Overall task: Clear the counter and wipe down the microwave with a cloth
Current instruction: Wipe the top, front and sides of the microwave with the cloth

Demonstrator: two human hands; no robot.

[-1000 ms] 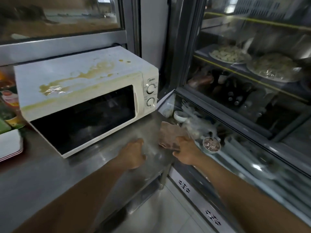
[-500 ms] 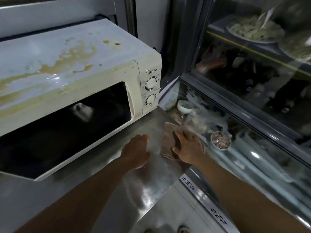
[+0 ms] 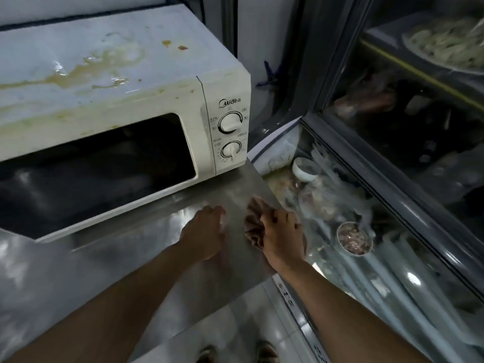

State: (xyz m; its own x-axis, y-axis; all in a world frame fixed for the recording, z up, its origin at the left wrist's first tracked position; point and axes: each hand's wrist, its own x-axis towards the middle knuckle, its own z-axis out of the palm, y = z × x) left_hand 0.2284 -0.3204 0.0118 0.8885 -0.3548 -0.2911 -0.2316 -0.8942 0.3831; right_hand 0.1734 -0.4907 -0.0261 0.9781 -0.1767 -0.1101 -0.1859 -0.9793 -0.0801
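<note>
A white microwave point(image 3: 125, 82) stands on the steel counter point(image 3: 136, 260), its top streaked with yellow-brown spills and its dark door facing me. In front of its control panel lies a brownish cloth point(image 3: 252, 224), bunched at the counter's right edge. My right hand point(image 3: 281, 234) lies over the cloth with its fingers curling into the fabric. To the cloth's left, my left hand point(image 3: 205, 233) rests flat on the bare steel, holding nothing.
A glass-fronted chiller point(image 3: 392, 205) runs along the right, close beside the counter edge. Inside it are a white cup point(image 3: 305, 169), a small bowl of minced food point(image 3: 355, 238) and plates on an upper shelf. Tiled floor point(image 3: 235, 323) and my feet show below.
The view has dropped and moved closer to the microwave. My right hand has slid over the cloth and gathered it from flat into a bunch. My left hand stays on the counter.
</note>
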